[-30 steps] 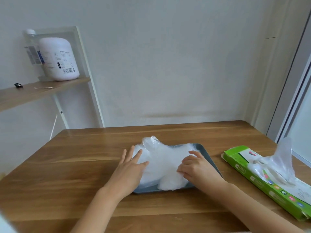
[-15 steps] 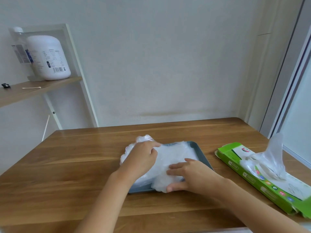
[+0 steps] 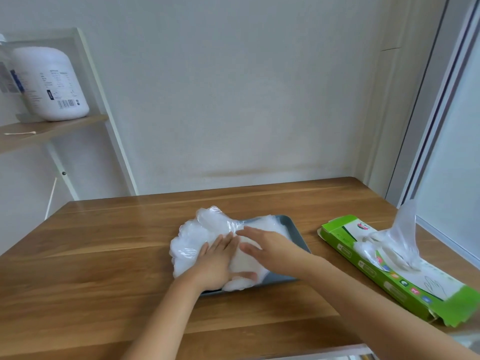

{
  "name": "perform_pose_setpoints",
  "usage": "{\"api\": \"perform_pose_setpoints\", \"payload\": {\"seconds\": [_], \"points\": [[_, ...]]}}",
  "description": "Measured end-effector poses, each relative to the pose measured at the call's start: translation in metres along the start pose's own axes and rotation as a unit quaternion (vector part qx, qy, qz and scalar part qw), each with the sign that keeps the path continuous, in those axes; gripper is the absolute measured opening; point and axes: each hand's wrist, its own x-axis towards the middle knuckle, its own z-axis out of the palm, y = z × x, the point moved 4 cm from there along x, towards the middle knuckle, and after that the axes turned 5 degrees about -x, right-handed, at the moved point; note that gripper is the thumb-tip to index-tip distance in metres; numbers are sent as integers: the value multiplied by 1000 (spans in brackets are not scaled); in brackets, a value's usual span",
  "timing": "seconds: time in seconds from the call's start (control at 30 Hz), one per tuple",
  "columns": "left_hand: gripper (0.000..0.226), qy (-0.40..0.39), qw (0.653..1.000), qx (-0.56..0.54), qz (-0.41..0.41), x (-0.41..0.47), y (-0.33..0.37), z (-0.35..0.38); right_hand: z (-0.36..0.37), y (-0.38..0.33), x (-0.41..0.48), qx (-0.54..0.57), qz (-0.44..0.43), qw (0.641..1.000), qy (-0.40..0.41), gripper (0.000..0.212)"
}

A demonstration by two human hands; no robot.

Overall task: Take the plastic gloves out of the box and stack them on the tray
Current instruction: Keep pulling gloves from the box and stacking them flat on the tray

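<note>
Your left hand (image 3: 217, 263) lies flat on the pile of gloves (image 3: 192, 237), fingers straight and close together, pointing toward 12 o'clock, gripping nothing. Your right hand (image 3: 270, 252) is just beside it at 3 o'clock, palm down over the same pile, fingers spread and straight toward 10 o'clock. It is blurred, so you cannot tell how firmly it presses, but it holds nothing either.

The gloves sit heaped on the grey tray (image 3: 296, 229) and spill over its edge at 9 o'clock onto the wooden counter (image 3: 104, 255). The tray's rim shows bare at 1 to 3 o'clock.

Out at 3 o'clock from the tray, apart from it, lies the green box (image 3: 368, 271) – one more glove (image 3: 405, 237) stands up out of its opening.

Far off at 10 o'clock, a shelf (image 3: 52, 128) carries a big white jug (image 3: 52, 84) and a cotton swab (image 3: 19, 133).
</note>
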Motion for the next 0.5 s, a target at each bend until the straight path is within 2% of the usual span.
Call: {"api": "perform_pose_setpoints", "payload": {"seconds": [0.07,0.1,0.17,0.33,0.43,0.5], "points": [[100,-17,999,28,-8,0,1,-3,23,3,10,-18,49,997,-63,48],[97,-28,999,36,-12,-1,2,-5,33,6,14,-60,49,994,-78,50],[101,-42,999,26,-20,-2,3,-7,41,17,16,-71,104,988,-90,61],[116,-63,994,3,-93,-5,-5,-12,32,47,11,-85,199,973,-81,90],[117,-65,990,-38,-118,-7,-8,-19,16,48,9,-38,206,973,-95,92],[112,-62,986,-91,-127,-8,-6,-28,0,43,2,10,202,977,-62,87]]}}
